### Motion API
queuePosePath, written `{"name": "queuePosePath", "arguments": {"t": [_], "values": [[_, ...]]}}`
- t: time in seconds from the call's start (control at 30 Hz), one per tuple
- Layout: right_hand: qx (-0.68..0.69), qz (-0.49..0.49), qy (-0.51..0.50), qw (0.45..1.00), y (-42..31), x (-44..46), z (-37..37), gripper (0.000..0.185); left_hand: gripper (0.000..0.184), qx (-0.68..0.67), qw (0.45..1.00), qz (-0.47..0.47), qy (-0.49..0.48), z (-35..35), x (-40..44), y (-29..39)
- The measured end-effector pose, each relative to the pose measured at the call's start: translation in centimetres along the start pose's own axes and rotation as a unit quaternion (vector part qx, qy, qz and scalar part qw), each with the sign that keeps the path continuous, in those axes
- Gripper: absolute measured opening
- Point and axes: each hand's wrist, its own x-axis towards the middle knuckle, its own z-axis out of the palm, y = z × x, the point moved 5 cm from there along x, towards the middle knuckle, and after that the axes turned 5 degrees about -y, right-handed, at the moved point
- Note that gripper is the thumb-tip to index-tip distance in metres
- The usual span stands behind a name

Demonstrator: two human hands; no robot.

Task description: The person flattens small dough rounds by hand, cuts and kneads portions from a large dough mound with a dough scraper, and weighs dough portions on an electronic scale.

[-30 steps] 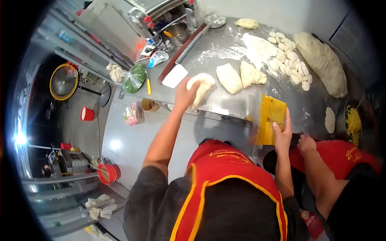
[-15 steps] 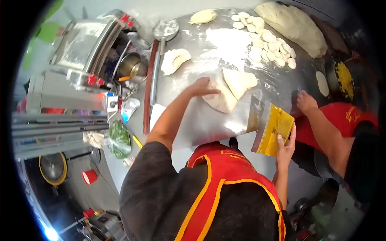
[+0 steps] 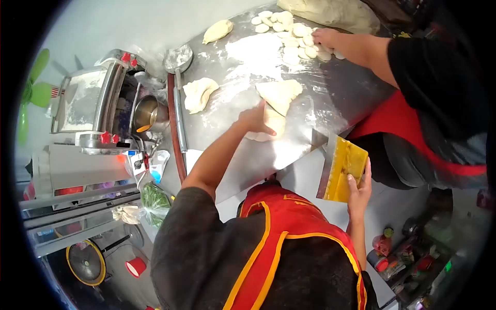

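My left hand [image 3: 253, 120] curves round a piece of dough [image 3: 275, 122] on the steel table, its thumb along the near side. Touching that piece on its far side is a second, wedge-shaped piece of dough [image 3: 280, 95]. My right hand [image 3: 360, 192] grips a wide yellow dough scraper [image 3: 347, 168], held out past the table's near edge with its metal blade facing left. Farther left on the table lies another folded lump of dough [image 3: 200, 95].
Flattened dough rounds [image 3: 292, 39] and a large dough mass [image 3: 330, 13] lie at the back, where a co-worker's hand [image 3: 324, 37] reaches in. Along the left stand a rolling machine [image 3: 85, 98], a metal bowl [image 3: 150, 114], a red-brown rod [image 3: 173, 124] and a floured scoop [image 3: 178, 58].
My left hand has gone from lying spread on the dough to curling round it. The co-worker's hand has moved from the table's near edge to the dough rounds. The view has shifted.
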Motion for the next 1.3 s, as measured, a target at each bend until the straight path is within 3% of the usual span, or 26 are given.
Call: {"name": "queuePosePath", "arguments": {"t": [0.03,0.07,0.17,0.2,0.23,0.3,0.5,0.67,0.77,0.8,0.9,0.93,1.07,1.17,1.3], "values": [[0.006,-0.001,0.003,1.0,0.2,-0.6,-0.7,0.068,0.089,0.029,0.999,0.007,-0.04,-1.0,0.1,1.0],[0.006,-0.008,0.008,1.0,0.5,-1.3,-1.6,0.068,0.077,0.036,0.992,-0.022,-0.119,-1.3,0.2,1.6],[-0.011,-0.035,0.028,0.999,2.2,-4.0,-5.3,0.067,0.062,0.009,0.995,-0.077,-0.064,-1.1,-1.5,2.4],[-0.028,-0.048,0.041,0.998,2.7,-5.2,-6.9,0.067,0.054,0.05,0.996,-0.069,0.011,-0.9,-3.4,3.8],[-0.045,-0.058,0.054,0.996,3.3,-6.5,-8.3,0.066,0.049,0.078,0.991,-0.081,0.074,0.2,-5.6,5.6],[-0.021,-0.046,0.071,0.996,5.8,-9.0,-11.8,0.066,0.046,0.066,0.991,-0.045,0.111,0.6,-11.3,11.7],[0.006,-0.015,0.109,0.994,10.7,-16.9,-20.8,0.064,0.05,-0.287,0.953,-0.003,0.099,5.6,-11.9,16.1],[0.02,0.0,0.168,0.986,12.3,-21.3,-24.1,0.064,0.049,-0.058,0.959,-0.117,0.251,0.2,-10.3,20.9],[0.036,0.008,0.223,0.974,13.7,-23.2,-24.9,0.065,0.053,-0.063,0.903,-0.062,0.421,0.7,-5.7,18.7],[0.05,0.016,0.239,0.97,13.7,-23.9,-25.0,0.065,0.072,-0.12,0.917,-0.076,0.373,1.1,-4.1,18.1],[0.054,0.03,0.274,0.96,15.3,-25.1,-25.0,0.065,0.092,-0.05,0.899,0.011,0.435,5.6,1.5,16.9],[0.05,0.036,0.282,0.957,15.6,-25.3,-24.7,0.065,0.109,-0.002,0.95,-0.084,0.302,7.5,3.1,16.4],[0.044,0.048,0.312,0.948,13.7,-24.6,-22.7,0.065,0.115,0.024,0.955,-0.137,0.261,5.4,5.6,17.4],[0.053,0.06,0.321,0.944,13.1,-23.2,-21.1,0.065,0.114,0.018,0.965,-0.096,0.245,3.6,7.6,16.7],[0.003,0.073,0.296,0.952,11.3,-20.8,-18.9,0.066,0.099,0.002,0.972,-0.118,0.206,1.5,12.1,15.5]]}}
